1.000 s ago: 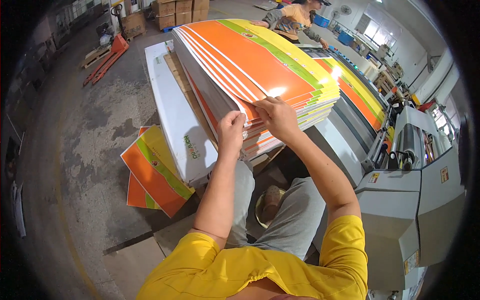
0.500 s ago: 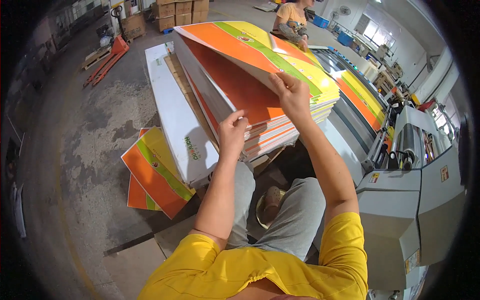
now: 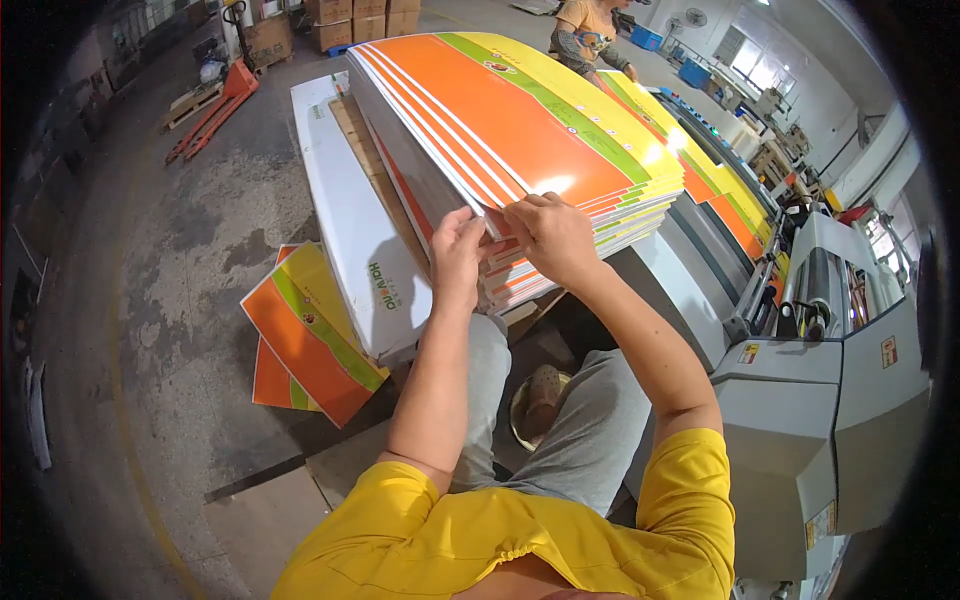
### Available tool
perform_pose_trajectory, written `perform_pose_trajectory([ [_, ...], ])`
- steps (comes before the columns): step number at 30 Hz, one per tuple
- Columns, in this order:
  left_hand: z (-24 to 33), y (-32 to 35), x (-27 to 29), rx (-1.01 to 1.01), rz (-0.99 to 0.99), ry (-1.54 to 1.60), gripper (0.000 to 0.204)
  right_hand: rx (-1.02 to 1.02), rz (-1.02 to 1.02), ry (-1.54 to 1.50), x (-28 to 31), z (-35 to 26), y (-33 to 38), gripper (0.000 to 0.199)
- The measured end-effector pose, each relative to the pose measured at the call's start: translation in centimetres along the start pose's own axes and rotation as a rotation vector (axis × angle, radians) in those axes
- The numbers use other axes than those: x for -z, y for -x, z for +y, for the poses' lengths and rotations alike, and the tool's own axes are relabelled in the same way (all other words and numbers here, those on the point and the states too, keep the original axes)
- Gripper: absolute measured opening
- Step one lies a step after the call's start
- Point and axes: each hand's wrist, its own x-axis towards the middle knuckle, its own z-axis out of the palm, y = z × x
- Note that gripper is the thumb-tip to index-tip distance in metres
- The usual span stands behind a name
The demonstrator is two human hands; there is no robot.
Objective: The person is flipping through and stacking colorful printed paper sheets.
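A tall stack of glossy printed sheets (image 3: 520,110), orange, green and yellow, rises in front of me. Its upper sheets lie slightly fanned, with white edges showing along the left side. At the near corner, my left hand (image 3: 457,258) is closed, its thumb and fingers pinching the sheet edges. Just right of it, my right hand (image 3: 552,238) has its fingers curled over the same corner, closed on the upper sheets. The two hands almost meet. How many sheets each holds is hidden by the fingers.
A long white package (image 3: 350,210) lies left of the stack. Loose printed sheets (image 3: 315,330) rest on the floor beside it. To the right stands a grey machine (image 3: 780,400) with rollers. Another person (image 3: 590,35) is at the far side. An orange pallet jack (image 3: 215,110) stands far left.
The lifted top sheet has come down flat on the stack. My right hand has moved down and left to the near corner; my left hand has shifted slightly. The other person's arm has moved.
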Motion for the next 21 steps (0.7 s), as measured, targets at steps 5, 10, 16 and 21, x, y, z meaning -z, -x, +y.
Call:
perform_pose_trajectory([
  [5,0.3,0.4,-0.4,0.012,0.022,-0.001,0.037,-0.057,-0.153,0.151,0.2,0.3,0.2,0.007],
  [10,0.2,0.4,-0.3,-0.007,0.008,0.003,0.037,-0.124,-0.139,0.071,0.7,0.1,-0.2,0.011],
  [16,0.4,0.6,-0.5,0.015,0.023,0.003,0.034,-0.148,-0.118,-0.081,1.2,-1.1,-1.1,0.018],
  [21,0.4,0.5,-0.4,0.013,0.011,0.002,0.035,-0.293,-0.184,-0.114,0.8,-0.8,-1.8,0.015],
])
